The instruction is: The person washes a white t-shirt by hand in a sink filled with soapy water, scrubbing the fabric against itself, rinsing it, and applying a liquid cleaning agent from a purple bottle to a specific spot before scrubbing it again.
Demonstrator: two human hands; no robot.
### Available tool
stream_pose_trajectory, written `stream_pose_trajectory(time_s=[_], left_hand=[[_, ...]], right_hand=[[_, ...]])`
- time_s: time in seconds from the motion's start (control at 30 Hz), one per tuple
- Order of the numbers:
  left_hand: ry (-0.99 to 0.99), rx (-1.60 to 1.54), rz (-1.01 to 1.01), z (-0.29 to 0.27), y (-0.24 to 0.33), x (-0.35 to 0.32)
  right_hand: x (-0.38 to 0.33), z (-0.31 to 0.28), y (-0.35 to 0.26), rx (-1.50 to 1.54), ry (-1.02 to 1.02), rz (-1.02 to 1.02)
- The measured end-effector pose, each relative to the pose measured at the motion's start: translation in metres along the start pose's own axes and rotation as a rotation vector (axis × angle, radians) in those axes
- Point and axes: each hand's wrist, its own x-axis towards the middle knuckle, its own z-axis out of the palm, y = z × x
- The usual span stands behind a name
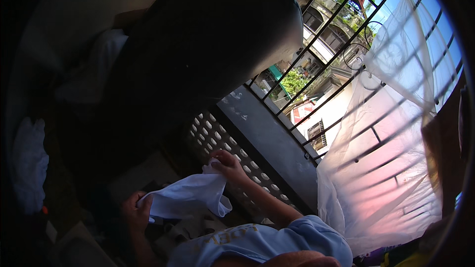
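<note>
A white piece of cloth [190, 197] is stretched between my two hands, in front of my light blue shirt. My left hand [134, 208] pinches its left edge, fingers closed. Farther off and higher, my right hand [227, 164] grips the opposite corner, where the fabric bunches up beside the fingertips. The cloth sags a little in the middle, and its lower right part folds over. What kind of garment or cloth it is, I cannot tell.
A large dark rounded shape [213, 34] looms ahead. At the far left hangs or lies bunched white fabric [30, 165]. To the right are a perforated panel [222, 138], a grey ledge [267, 126], a barred window [316, 69] and a sheer curtain [381, 168].
</note>
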Motion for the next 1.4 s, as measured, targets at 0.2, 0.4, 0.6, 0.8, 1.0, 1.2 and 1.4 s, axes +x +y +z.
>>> stream_pose_trajectory(time_s=[0.2,0.4,0.6,0.8,1.0,1.2,1.4], left_hand=[[-0.081,-0.038,0.107,-0.019,-0.004,-0.005],[-0.035,0.271,-0.036,-0.008,0.038,0.017],[-0.067,-0.074,0.265,-0.021,0.033,0.013],[-0.031,-0.015,0.181,-0.014,0.048,0.020],[0.212,0.043,0.367,-0.021,0.080,-0.003],[0.268,0.233,0.344,0.008,0.058,-0.007],[0.205,0.124,0.120,0.003,0.033,-0.003]], right_hand=[[-0.008,0.010,-0.071,0.088,0.034,-0.038],[0.007,0.006,-0.045,-0.316,0.070,-0.061],[-0.010,0.026,-0.086,0.099,0.138,-0.219],[-0.009,0.002,-0.050,-0.200,0.182,-0.194],[-0.014,-0.003,-0.100,0.156,0.004,-0.375],[0.018,0.000,-0.046,0.147,-0.155,-0.339],[0.052,-0.007,-0.010,0.271,-0.172,-0.302]])
